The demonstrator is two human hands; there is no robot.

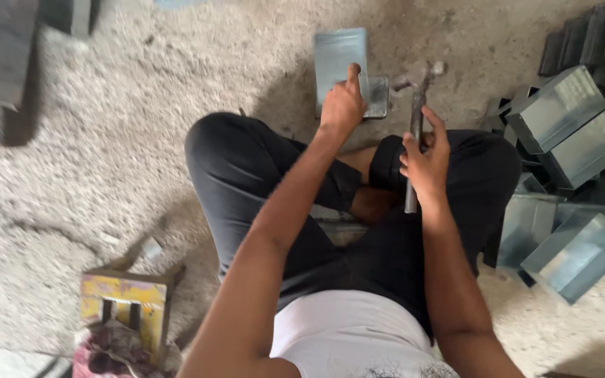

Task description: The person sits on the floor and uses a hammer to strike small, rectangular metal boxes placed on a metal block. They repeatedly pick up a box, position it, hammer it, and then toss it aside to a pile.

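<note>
The concrete floor (141, 126) fills the view, rough and pale, and the person sits on it with knees spread. To the right lies a heap of folded metal boxes (568, 126) — grey-blue, open-sided, tumbled together. At lower left stands a yellow stand (126, 301) with cloth (106, 350) beside it.

Ahead of the knees a metal sheet (339, 59) lies flat on the floor, bright grey-blue, rectangular, with a small darker plate (377, 96) at its near right corner. The left hand (342, 105) presses on the sheet, forefinger stretched out along it, the other fingers curled. The right hand (425, 157) is clamped on a hammer (416, 115) — head up near the plate.

A clean blow, I judge, needs the sheet pinned flat, the forefinger clear of the strike point, and a square hammer face.
</note>
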